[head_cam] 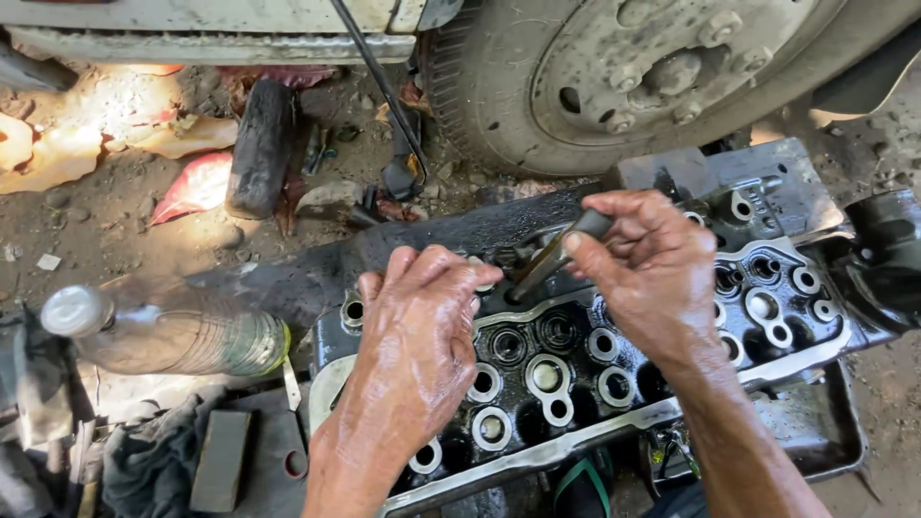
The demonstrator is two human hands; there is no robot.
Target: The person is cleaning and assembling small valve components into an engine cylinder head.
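A black, oily engine cylinder head (576, 369) lies across the middle, with rows of round ports and silver-rimmed valve seats. My left hand (417, 336) rests palm down on its left part, fingers curled over the upper edge. My right hand (652, 273) grips a short dark metal tool (556, 254) by its upper end. The tool slants down-left, and its tip sits in a recess of the head just beside my left fingertips. Both hands are wet with oil.
A vehicle wheel (624, 67) with lug nuts stands at the top. A plastic bottle (168, 331) lies at the left, with rags and tools (153, 460) below it. A black rubber block (259, 144) and leaves lie on the dirt. A metal tray (815, 432) sits under the head.
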